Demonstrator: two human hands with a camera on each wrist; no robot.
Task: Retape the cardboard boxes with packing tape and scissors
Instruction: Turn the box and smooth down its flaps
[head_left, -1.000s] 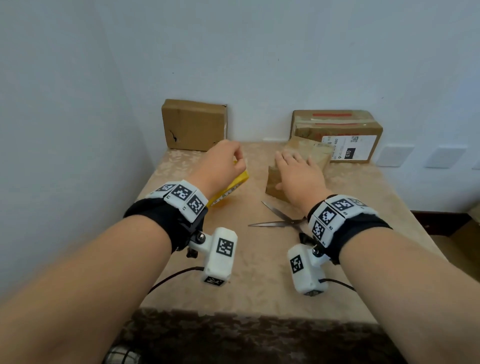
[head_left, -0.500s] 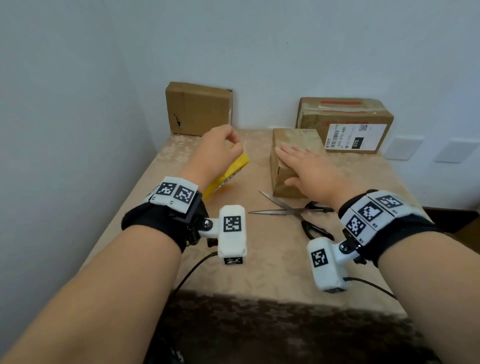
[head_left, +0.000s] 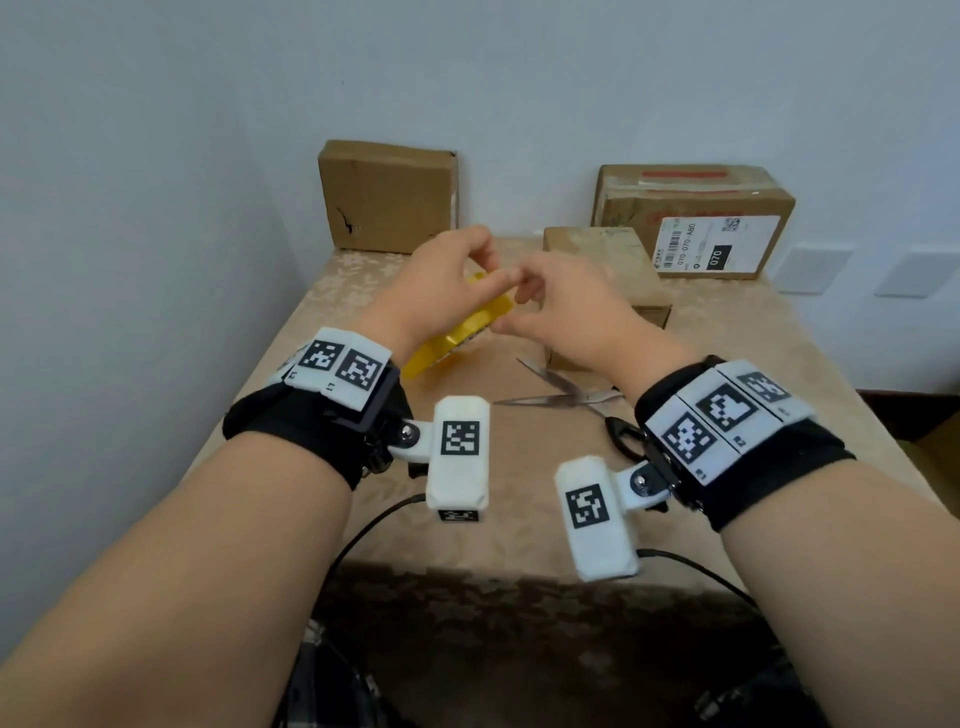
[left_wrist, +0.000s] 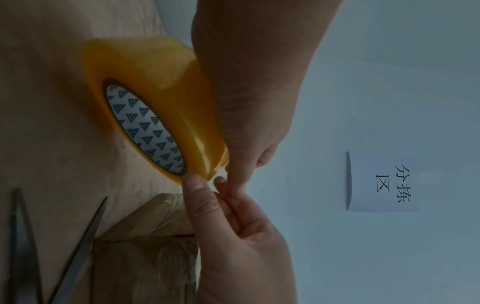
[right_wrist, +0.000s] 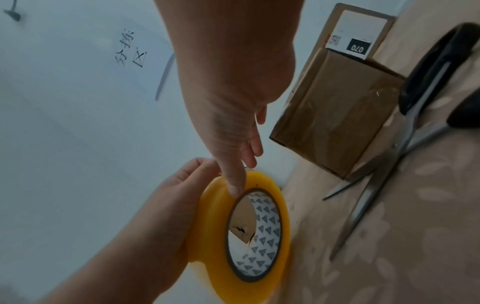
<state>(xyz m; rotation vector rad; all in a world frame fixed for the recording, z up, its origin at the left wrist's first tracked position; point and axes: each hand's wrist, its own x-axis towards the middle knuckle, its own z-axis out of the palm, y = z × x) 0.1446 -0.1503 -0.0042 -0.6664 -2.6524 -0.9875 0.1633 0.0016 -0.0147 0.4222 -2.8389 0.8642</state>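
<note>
The left hand (head_left: 441, 291) is still gripping the yellow tape roll (head_left: 457, 332) above the worktop (head_left: 363, 519). The right hand (head_left: 561, 312) has left the small box (head_left: 602, 270) at two o'clock and is pinching the roll's edge. The scissors (head_left: 566, 397) are lying open at five o'clock.

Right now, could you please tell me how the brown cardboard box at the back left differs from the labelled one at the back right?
The back-left cardboard box shows a plain face with a small dark tear; the back-right cardboard box carries a white shipping label and red tape. The left looks squarer, the right wider. Both are brown and stand against the wall.
</note>
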